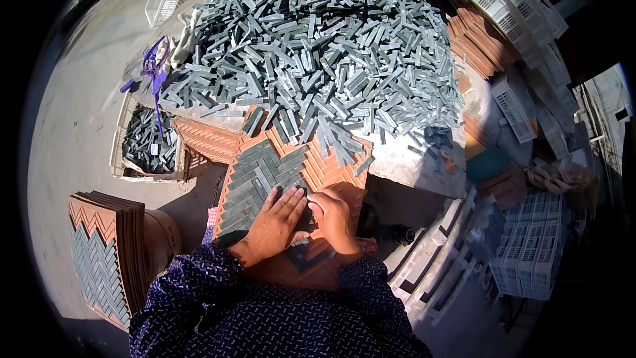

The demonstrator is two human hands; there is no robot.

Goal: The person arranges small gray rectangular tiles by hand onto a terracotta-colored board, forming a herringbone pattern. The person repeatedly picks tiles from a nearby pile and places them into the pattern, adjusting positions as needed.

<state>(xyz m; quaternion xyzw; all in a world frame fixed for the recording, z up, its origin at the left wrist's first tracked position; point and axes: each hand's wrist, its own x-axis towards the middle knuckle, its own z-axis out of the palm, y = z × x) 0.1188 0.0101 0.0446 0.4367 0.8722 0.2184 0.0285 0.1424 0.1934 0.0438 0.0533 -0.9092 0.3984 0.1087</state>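
An orange mould tray (334,174) with zigzag ridges lies in front of me, tilted against the edge of the work table. Grey-green stone strips (255,179) fill its left and middle part in a herringbone pattern. My left hand (277,217) lies on these strips, its fingers stretched out and close together. Right beside it, my right hand (333,217) is closed with curled fingers near the middle of the tray. What its fingers hold, if anything, is hidden. Several loose strips (336,142) rest across the tray's upper end.
A large heap of stone strips (318,40) covers the table (424,172). To the left are a crate of darker strips (122,142) and a stack of filled moulds (99,252). White plastic crates (530,245), more orange moulds (480,43) and a slatted pallet (430,258) stand at right.
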